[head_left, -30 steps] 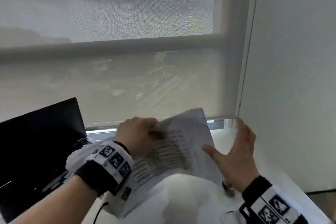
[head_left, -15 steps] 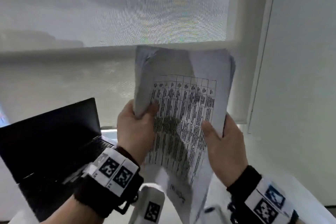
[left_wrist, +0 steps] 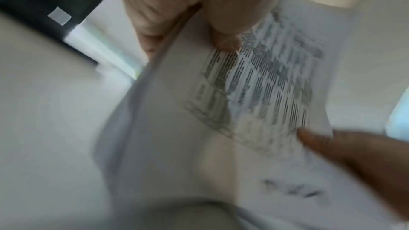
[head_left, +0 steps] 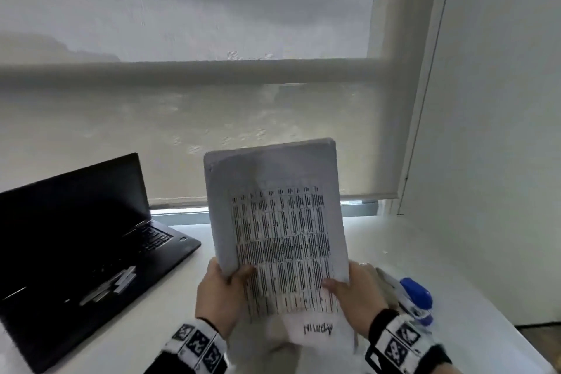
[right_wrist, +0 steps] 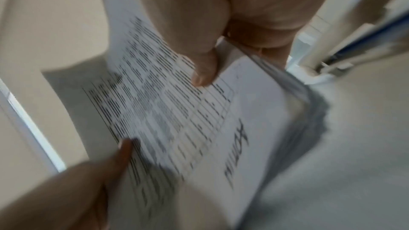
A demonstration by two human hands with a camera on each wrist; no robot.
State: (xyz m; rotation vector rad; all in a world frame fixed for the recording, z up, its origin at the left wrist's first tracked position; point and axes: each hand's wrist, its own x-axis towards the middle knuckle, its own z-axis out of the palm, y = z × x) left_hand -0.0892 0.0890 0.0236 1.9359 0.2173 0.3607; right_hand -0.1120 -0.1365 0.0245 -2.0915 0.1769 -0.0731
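Observation:
A stack of white printed papers [head_left: 279, 222] stands nearly upright in front of me over the white desk [head_left: 136, 328], its top sheet showing a table of dark text and a handwritten word near the bottom. My left hand [head_left: 220, 291] grips the stack's lower left edge, thumb on the front. My right hand [head_left: 358, 291] grips the lower right edge, thumb on the print. In the left wrist view the papers [left_wrist: 232, 102] are pinched by the left hand [left_wrist: 188, 11]. The right wrist view shows the papers [right_wrist: 188, 111] under the thumb of the right hand [right_wrist: 232, 15].
An open black laptop [head_left: 76, 240] sits on the desk at the left. A blue and white stapler [head_left: 416, 297] lies on the desk just right of my right hand. A window with a drawn roller blind [head_left: 182, 100] is ahead, and a white wall [head_left: 501, 100] stands on the right.
The stack went from lying bent low over the desk to being raised upright, then came down lower. Both hands shifted their hold to its bottom edge.

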